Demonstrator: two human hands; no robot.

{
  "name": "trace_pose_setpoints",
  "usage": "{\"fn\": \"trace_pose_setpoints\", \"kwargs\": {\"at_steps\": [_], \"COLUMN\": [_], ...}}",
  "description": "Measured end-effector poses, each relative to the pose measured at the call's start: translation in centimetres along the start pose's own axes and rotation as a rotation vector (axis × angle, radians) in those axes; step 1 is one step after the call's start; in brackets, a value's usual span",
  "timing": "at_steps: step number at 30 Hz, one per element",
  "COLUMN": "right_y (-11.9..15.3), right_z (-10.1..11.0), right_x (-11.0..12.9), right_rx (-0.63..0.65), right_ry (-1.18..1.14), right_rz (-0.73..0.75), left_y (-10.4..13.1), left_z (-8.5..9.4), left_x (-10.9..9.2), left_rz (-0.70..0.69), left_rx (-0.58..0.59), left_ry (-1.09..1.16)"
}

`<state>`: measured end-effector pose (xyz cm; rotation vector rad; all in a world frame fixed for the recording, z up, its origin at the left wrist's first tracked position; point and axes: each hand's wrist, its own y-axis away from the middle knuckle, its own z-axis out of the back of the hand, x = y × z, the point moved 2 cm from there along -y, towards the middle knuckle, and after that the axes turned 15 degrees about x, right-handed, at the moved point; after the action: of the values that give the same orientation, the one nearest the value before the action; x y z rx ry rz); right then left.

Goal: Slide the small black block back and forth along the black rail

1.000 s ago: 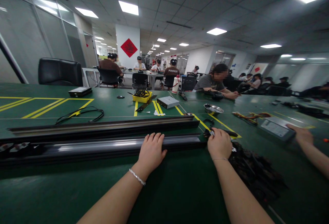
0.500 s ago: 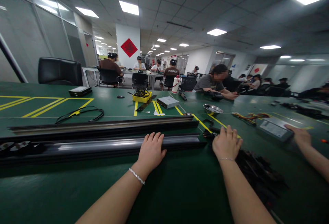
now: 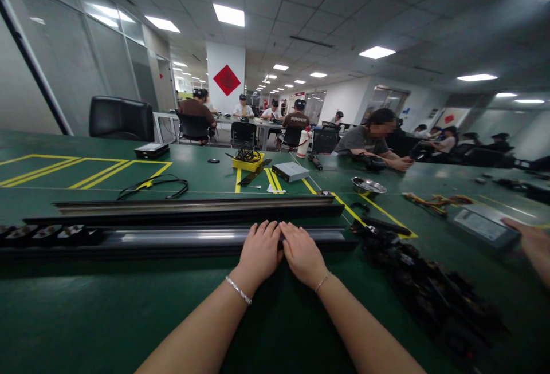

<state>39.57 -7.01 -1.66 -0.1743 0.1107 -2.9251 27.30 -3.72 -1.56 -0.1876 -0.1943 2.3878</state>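
Note:
A long dark rail [image 3: 172, 237] with a shiny inner channel lies across the table in front of me. My left hand [image 3: 261, 248] is over this rail, its fingers bent across the top and the thumb on the near side. My right hand [image 3: 303, 252] rests on the same rail just to the right, the two hands' fingertips almost touching. Several small black pieces with metal parts [image 3: 47, 235] sit in a row at the rail's left end. A second long rail [image 3: 193, 208] lies parallel behind it. The undersides of both hands are hidden.
A heap of black parts [image 3: 425, 288] lies to my right. Beyond it, another person's hand [image 3: 530, 242] touches a grey metal box [image 3: 483, 226] with coloured cables. Behind the rails are a metal dish [image 3: 368, 185], a yellow tray [image 3: 248, 162] and a black cable [image 3: 157, 186].
My right hand has moved left from beside the black parts onto the front rail, next to my left hand. My left hand stays on the rail. The view has turned slightly left.

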Motion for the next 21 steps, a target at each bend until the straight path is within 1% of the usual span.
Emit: {"fn": "trace_pose_setpoints", "kwargs": {"at_steps": [4,6,9,11,12,14,16,18,21], "right_y": [-0.2,-0.9,-2.3,-3.1,-3.4,-3.8,-3.7,-3.6,-3.6], "right_z": [0.1,0.6,1.2,1.2,1.0,0.6,0.3,0.1,0.1], "right_x": [0.3,1.1,2.7,3.3,3.4,3.3,3.0,2.9,2.9], "right_rx": [-0.014,-0.041,-0.091,-0.088,-0.073,-0.051,-0.092,-0.114,-0.107], "right_ry": [-0.014,-0.004,0.107,0.129,0.109,0.058,0.038,0.037,0.038], "right_rz": [-0.111,-0.176,-0.224,-0.259,-0.275,-0.254,-0.219,-0.177,-0.189], "left_y": [0.9,1.7,3.1,4.4,5.1,6.7,8.6,10.6,13.6], "left_z": [0.7,1.1,1.6,2.0,2.2,2.8,3.4,4.2,5.3], "left_x": [1.8,2.9,4.8,6.5,7.6,10.2,13.1,16.3,20.3], "left_rz": [0.032,0.038,-0.001,-0.028,-0.027,0.000,0.055,0.165,0.404], "left_rx": [0.024,0.037,0.058,0.068,0.074,0.075,0.054,-0.015,-0.171], "left_ry": [0.001,-0.005,-0.029,-0.051,-0.061,-0.085,-0.113,-0.140,-0.190]}}
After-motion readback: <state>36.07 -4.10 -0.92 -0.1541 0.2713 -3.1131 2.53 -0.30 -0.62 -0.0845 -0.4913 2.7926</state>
